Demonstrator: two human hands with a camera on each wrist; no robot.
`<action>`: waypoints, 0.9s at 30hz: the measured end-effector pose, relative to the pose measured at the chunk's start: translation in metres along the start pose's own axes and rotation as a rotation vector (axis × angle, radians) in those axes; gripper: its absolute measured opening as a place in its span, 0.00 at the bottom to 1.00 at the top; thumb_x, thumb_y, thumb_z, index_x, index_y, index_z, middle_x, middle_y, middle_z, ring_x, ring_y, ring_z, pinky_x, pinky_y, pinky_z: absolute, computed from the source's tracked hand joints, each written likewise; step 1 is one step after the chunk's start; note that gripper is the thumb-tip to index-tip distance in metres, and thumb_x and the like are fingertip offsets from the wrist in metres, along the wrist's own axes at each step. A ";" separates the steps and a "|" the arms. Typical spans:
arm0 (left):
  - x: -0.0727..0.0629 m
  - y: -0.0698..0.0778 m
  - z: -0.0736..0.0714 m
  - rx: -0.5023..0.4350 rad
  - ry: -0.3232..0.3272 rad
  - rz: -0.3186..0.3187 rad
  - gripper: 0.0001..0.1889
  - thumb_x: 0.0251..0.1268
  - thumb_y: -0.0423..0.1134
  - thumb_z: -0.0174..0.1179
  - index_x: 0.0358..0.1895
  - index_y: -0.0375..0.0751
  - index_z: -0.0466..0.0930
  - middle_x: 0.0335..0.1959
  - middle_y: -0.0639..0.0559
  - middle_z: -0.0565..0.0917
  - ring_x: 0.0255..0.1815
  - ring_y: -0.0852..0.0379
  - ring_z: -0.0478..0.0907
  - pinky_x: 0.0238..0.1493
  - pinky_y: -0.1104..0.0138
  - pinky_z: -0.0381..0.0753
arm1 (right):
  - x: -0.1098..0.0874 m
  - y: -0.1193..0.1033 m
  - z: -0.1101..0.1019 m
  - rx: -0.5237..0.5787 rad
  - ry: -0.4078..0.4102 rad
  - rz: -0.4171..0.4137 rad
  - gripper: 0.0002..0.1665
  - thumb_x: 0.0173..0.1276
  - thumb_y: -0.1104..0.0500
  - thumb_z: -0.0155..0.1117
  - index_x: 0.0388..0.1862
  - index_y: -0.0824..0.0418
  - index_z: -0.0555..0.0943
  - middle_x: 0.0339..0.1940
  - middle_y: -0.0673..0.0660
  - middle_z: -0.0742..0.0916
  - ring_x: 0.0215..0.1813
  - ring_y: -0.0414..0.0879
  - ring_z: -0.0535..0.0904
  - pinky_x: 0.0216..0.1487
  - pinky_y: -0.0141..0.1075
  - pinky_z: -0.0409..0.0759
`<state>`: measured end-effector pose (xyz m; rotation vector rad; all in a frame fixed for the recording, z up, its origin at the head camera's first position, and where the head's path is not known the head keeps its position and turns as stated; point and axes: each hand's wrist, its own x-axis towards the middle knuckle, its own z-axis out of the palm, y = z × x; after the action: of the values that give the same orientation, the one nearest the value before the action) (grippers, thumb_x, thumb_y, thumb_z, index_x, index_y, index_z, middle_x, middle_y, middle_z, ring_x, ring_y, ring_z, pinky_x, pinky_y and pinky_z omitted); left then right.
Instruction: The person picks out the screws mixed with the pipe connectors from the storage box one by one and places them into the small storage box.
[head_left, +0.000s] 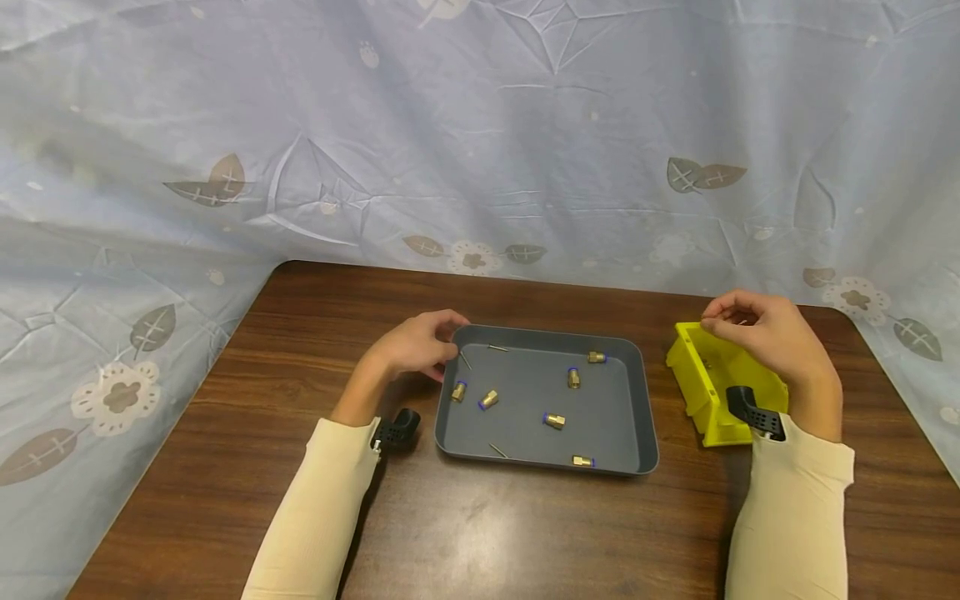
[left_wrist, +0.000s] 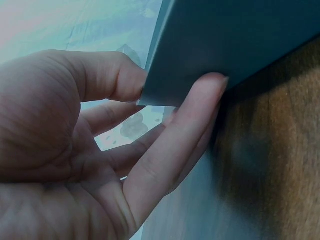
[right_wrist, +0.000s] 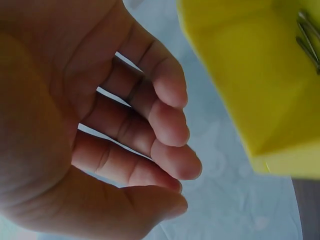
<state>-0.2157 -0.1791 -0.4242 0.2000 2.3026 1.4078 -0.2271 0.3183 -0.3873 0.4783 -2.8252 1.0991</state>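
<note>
My left hand (head_left: 416, 346) grips the grey tray (head_left: 525, 383) at its far left corner. In the left wrist view the thumb sits at the tray's rim (left_wrist: 157, 55) and a finger lies along its outer wall. On the tray lie several brass fittings with blue collars, among them one fitting (head_left: 555, 421) near the middle, and a few thin metal pins such as this pin (head_left: 498, 347). Over the yellow bin (head_left: 692, 387) hovers my right hand (head_left: 780, 333), fingers loosely curled with nothing between them. Thin metal pins (right_wrist: 307, 42) show inside the bin in the right wrist view.
The brown wooden table (head_left: 480, 533) carries the tray in the middle and the bin at its right. A pale patterned cloth (head_left: 450, 150) hangs behind the table and along its sides. Each sleeve cuff carries a black wrist mount (head_left: 397, 429).
</note>
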 end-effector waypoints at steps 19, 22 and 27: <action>0.000 0.001 0.000 0.007 -0.005 -0.012 0.29 0.75 0.26 0.56 0.78 0.33 0.72 0.65 0.29 0.81 0.50 0.39 0.89 0.44 0.52 0.96 | 0.021 -0.032 0.027 0.035 -0.048 -0.121 0.10 0.74 0.64 0.73 0.52 0.62 0.90 0.41 0.55 0.92 0.40 0.40 0.84 0.41 0.23 0.80; 0.000 0.001 0.000 0.006 -0.002 -0.012 0.28 0.75 0.26 0.56 0.78 0.34 0.72 0.64 0.30 0.81 0.49 0.40 0.89 0.44 0.53 0.96 | 0.022 -0.040 0.031 0.045 -0.066 -0.146 0.10 0.74 0.64 0.73 0.52 0.62 0.90 0.41 0.55 0.92 0.40 0.41 0.84 0.41 0.24 0.80; 0.000 0.000 0.000 -0.001 0.001 -0.013 0.28 0.75 0.26 0.56 0.78 0.34 0.72 0.64 0.30 0.81 0.49 0.40 0.89 0.43 0.53 0.96 | 0.027 -0.051 0.040 0.064 -0.112 -0.170 0.10 0.73 0.64 0.73 0.51 0.62 0.90 0.41 0.55 0.92 0.41 0.45 0.84 0.42 0.25 0.82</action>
<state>-0.2160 -0.1795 -0.4241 0.1832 2.3001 1.4025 -0.2351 0.2487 -0.3795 0.7925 -2.7846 1.1664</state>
